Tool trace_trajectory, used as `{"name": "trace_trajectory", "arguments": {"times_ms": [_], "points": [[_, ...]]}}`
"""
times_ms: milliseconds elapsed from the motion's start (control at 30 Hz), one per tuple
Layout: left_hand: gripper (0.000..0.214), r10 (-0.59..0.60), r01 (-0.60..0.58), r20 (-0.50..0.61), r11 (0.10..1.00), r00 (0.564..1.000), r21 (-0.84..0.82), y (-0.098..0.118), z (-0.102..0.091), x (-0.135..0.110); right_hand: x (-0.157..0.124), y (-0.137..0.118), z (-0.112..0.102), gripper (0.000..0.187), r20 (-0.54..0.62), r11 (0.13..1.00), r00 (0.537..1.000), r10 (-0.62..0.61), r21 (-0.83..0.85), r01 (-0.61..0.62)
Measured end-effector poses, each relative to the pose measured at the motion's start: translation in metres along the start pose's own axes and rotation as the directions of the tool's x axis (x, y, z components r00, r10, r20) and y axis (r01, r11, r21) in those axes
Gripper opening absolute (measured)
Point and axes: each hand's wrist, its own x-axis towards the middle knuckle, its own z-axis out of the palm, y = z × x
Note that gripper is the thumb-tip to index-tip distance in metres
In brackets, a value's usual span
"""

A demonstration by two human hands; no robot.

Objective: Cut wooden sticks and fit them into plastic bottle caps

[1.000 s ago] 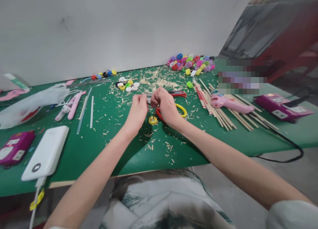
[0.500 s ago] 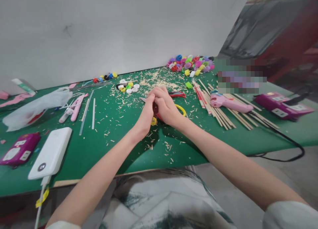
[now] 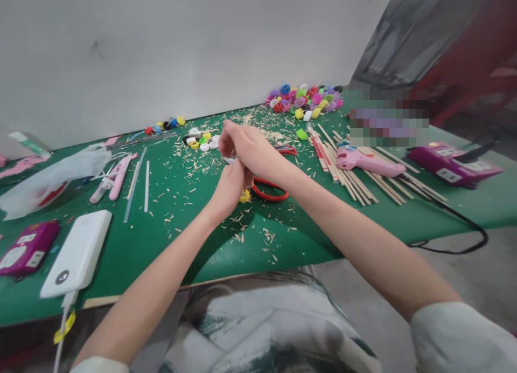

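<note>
My left hand (image 3: 228, 185) rests on the green table (image 3: 161, 238) with its fingers curled under, right beside a yellow cap (image 3: 244, 196). My right hand (image 3: 247, 146) crosses just above it, fingers bent and pinched together at its left end. What either hand grips is hidden. A grey tool tip (image 3: 228, 160) pokes out between the two hands. Red scissor handles (image 3: 270, 194) lie under my right wrist. Wood shavings are scattered all around.
At the back lies a pile of coloured caps (image 3: 302, 98), with smaller caps (image 3: 200, 138) nearer. On the right are wooden sticks (image 3: 359, 179), a pink glue gun (image 3: 363, 160), a purple power strip (image 3: 452, 168) and black cable (image 3: 456, 227). On the left are a white power bank (image 3: 76, 254), glue sticks (image 3: 137, 181) and a plastic bag (image 3: 52, 168).
My right hand has lifted off the yellow cap and moved up and left, over my left hand. My left hand has slid right to beside the cap.
</note>
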Motion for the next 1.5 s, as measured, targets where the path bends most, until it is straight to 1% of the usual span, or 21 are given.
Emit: {"name": "trace_trajectory", "arguments": {"times_ms": [100,200,300,400,533,667,867,1000,1133,1233,1400,1500], "points": [[0.045,0.049,-0.048,-0.006,0.998,0.999,0.027,-0.004,-0.006,0.002,0.005,-0.007,0.005,0.052,0.079,1.0,0.997,0.016,-0.026,-0.014],[0.04,0.098,-0.098,-0.006,0.994,0.995,0.052,-0.009,-0.009,0.003,0.008,-0.012,0.011,0.052,0.137,0.998,0.99,0.022,-0.066,-0.013],[0.039,0.139,-0.138,-0.012,0.99,0.99,0.034,-0.013,-0.01,0.002,0.008,-0.015,0.014,0.052,0.183,0.992,0.983,0.025,-0.125,-0.002],[0.041,0.145,-0.145,-0.041,0.989,0.989,0.009,-0.014,-0.008,0.002,0.008,-0.017,0.015,0.051,0.211,0.986,0.977,0.043,-0.168,-0.007],[0.045,0.153,-0.158,-0.097,0.986,0.984,-0.044,-0.016,-0.005,0.006,0.01,-0.017,0.015,0.051,0.218,0.983,0.975,0.052,-0.184,-0.011],[0.048,0.136,-0.145,-0.1,0.985,0.986,-0.09,-0.015,0.0,0.007,0.011,-0.013,0.015,0.052,0.211,0.986,0.976,0.056,-0.167,-0.02],[0.048,-0.016,-0.016,-0.171,0.983,0.985,-0.182,-0.005,0.012,0.007,0.009,-0.011,0.01,0.05,0.224,0.988,0.973,0.05,-0.152,-0.016],[0.042,0.002,-0.027,-0.147,0.985,0.989,-0.17,-0.001,0.015,0.005,0.007,-0.013,0.005,0.046,0.222,0.98,0.969,0.104,-0.191,-0.062],[0.031,0.049,-0.057,-0.076,0.992,0.996,-0.112,-0.002,0.014,0.006,0.004,-0.014,-0.001,0.044,0.215,0.973,0.97,0.111,-0.221,-0.062],[0.028,0.073,-0.076,-0.034,0.992,0.997,-0.102,-0.005,0.014,0.009,0.003,-0.012,-0.004,0.045,0.225,0.965,0.968,0.108,-0.257,-0.048],[0.033,0.041,-0.049,-0.054,0.984,0.998,-0.169,-0.01,0.012,0.013,0.005,-0.008,-0.003,0.048,0.241,0.954,0.967,0.077,-0.3,-0.001],[0.036,-0.004,-0.012,-0.088,0.983,0.996,-0.182,-0.012,0.009,0.014,0.003,-0.004,0.003,0.05,0.199,0.957,0.98,0.014,-0.287,0.045]]}}
